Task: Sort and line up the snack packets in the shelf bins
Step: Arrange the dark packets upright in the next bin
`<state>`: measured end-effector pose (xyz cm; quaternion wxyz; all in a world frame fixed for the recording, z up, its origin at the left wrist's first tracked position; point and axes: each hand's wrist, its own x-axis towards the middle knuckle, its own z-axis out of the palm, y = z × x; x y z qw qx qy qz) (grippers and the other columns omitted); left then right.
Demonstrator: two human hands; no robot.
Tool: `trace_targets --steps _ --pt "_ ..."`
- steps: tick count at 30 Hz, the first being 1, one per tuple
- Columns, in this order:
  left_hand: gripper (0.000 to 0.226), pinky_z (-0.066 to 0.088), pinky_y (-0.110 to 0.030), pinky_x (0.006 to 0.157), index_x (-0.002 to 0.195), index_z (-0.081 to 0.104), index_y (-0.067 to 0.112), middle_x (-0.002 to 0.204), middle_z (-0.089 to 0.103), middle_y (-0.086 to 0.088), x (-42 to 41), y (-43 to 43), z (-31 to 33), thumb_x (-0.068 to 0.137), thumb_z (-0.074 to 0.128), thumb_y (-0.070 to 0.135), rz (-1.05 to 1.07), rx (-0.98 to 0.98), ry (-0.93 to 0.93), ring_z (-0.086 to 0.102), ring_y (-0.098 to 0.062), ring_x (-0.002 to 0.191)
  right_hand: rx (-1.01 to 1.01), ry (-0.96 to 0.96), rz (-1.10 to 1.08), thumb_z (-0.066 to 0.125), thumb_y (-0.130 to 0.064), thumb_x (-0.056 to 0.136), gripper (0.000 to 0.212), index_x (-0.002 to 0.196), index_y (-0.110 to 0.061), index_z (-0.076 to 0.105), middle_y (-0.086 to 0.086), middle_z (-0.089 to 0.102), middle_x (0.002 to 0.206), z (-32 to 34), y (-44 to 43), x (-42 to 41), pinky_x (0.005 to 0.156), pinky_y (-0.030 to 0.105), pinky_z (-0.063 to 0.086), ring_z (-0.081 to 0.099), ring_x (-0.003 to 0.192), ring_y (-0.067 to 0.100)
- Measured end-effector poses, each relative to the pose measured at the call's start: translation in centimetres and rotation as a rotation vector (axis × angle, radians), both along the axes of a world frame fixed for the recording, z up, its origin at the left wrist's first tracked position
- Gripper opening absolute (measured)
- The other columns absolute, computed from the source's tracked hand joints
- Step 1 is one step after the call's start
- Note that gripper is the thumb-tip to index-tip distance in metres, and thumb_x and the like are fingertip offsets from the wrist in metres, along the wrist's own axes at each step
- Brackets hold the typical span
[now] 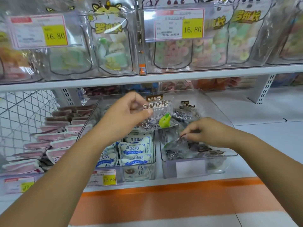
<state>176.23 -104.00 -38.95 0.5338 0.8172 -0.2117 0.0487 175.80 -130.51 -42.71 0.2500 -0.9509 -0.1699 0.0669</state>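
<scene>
My left hand (pixel 129 110) pinches a clear plum packet (pixel 157 112) with brown lettering and a green plum picture, held upright above the bins. My right hand (pixel 205 131) reaches into the right clear bin (pixel 190 167) and pinches the edge of another clear packet (pixel 173 142) lying among several dark plum packets (pixel 185 113). The middle clear bin (pixel 139 175) holds white-and-blue packets (pixel 134 149) stacked in rows.
Pink packets (pixel 54 141) lie in rows in the left bin, beside wire mesh (pixel 24 112). The upper shelf (pixel 147 77) carries clear bins of candy bags with yellow 16.80 price tags (pixel 192 28). White shelf surface extends to the right; an orange strip (pixel 164 190) edges the shelf front.
</scene>
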Motion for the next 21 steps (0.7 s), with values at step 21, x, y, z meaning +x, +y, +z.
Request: trace_targets --steps 21 --pt "0.028 0.052 -0.034 0.089 0.103 0.052 0.034 0.107 0.064 0.014 -1.9 -6.2 -1.6 0.084 0.072 0.031 0.019 0.02 0.119 0.063 -0.006 0.103 0.514 -0.428 -0.405 0.062 -0.019 0.091 0.019 0.073 -0.022 0.06 -0.003 0.065 0.064 2.4 0.7 -5.7 0.049 0.019 0.042 0.058 0.056 0.015"
